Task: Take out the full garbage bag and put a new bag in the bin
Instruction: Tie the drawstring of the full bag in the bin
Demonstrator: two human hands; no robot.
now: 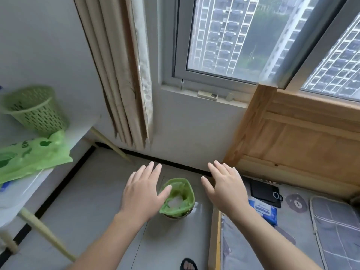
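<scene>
A: Bin [178, 214] on the grey floor, small and round, lined with a green plastic bag [185, 191] – where from each hand?

B: Below and between. Left hand [143, 191] and right hand [224, 187] hover spread flat, holding nothing. A spare green bag [33, 156] lies on the white counter [21, 191], far left.

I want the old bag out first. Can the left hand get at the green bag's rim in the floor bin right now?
Probably yes. The left hand hovers open above the bin, nothing lies between it and the green bag folded over the rim, though it must drop lower.
</scene>
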